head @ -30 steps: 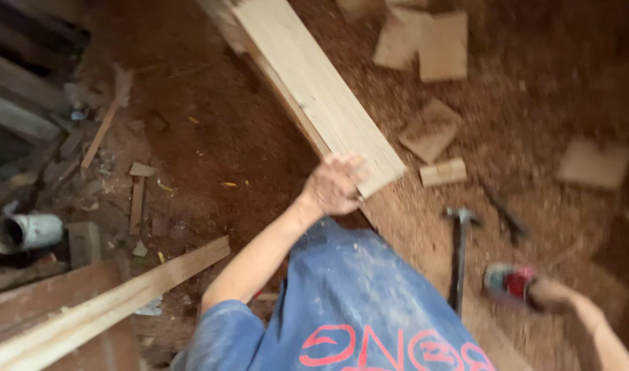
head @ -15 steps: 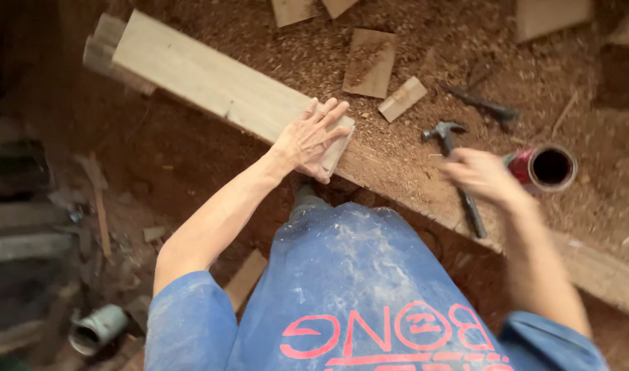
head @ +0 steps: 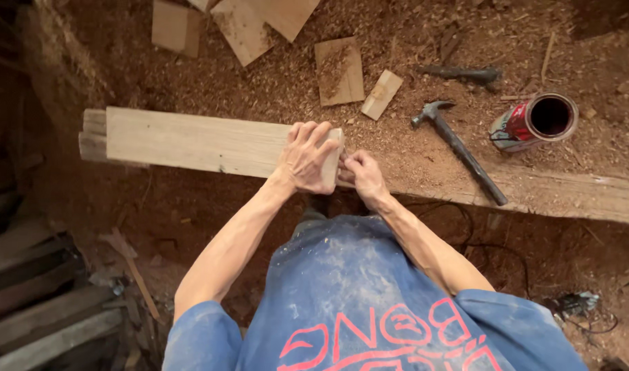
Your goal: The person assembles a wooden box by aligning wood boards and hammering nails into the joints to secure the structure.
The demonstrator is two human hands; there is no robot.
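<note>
Pale plank (head: 191, 141), sawdust-flecked, left hand (head: 307, 158) gripping its end, right hand (head: 361, 175) pinching there

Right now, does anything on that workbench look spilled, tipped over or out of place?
Yes. The red can lies on its side, open mouth showing, beside the hammer. Sawdust and offcuts litter the bench. The plank under both hands overhangs the left edge.
</note>
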